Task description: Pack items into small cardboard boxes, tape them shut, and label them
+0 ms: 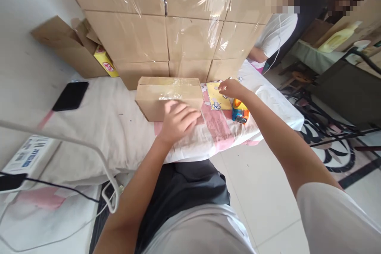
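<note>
A taped cardboard box [150,105] lies on the cloth-covered table in front of me. My left hand [178,121] is at its front side, fingers stretched out and slightly bent, seemingly touching it; nothing shows in its grasp. To the right of the box, my right hand [232,88] is over a yellow patterned sheet [216,101], its fingers loosely bent and a little apart. No held object can be made out there. Just below that wrist sits an orange and blue tape dispenser [239,112], partly hidden by my forearm.
Stacked, taped cartons [193,39] rise behind the box. On the left are an open carton [80,57], a yellow package [107,63], a black phone [70,96] and a white bent rod [98,147]. Another person's sleeve [278,33] shows behind the stack. The table edge [208,152] is close to my lap.
</note>
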`<state>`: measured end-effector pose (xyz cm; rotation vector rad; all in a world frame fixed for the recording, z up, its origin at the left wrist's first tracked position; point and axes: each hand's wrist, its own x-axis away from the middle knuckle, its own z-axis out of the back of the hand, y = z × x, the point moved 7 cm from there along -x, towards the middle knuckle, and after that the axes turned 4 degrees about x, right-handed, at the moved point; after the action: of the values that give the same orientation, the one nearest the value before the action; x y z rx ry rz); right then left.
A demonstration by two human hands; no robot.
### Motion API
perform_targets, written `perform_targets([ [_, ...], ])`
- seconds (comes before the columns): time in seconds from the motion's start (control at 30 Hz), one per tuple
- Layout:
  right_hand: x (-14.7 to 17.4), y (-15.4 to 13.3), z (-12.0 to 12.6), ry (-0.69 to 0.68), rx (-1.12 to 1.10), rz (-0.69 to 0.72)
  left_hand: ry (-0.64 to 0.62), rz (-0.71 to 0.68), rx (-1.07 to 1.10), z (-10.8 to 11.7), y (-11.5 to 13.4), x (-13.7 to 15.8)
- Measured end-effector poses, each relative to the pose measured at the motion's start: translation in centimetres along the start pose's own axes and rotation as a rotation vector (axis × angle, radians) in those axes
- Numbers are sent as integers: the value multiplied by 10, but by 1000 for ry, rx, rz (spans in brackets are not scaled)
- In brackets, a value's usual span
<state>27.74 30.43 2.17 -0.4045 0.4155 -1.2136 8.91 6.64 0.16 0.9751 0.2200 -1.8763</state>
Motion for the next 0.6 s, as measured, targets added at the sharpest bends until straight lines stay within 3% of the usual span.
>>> perform_targets([
  [0.07, 8, 9, -24, -132, 168, 30, -49, -79, 62, -26, 10, 15],
  [0.13, 15, 15, -46, -248, 320, 60, -190, -130, 139, -51, 16, 27],
  [0.27, 24, 20, -66, -350, 484, 112, -401, -54, 235, -74, 9, 33],
  [0.47, 30, 13, -65, -286, 560, 171, -451, 49, 241, -71, -3, 33],
  [0.6, 40, 2, -53, -103, 517, 225, -402, 94, 278, -65, -1, 31],
])
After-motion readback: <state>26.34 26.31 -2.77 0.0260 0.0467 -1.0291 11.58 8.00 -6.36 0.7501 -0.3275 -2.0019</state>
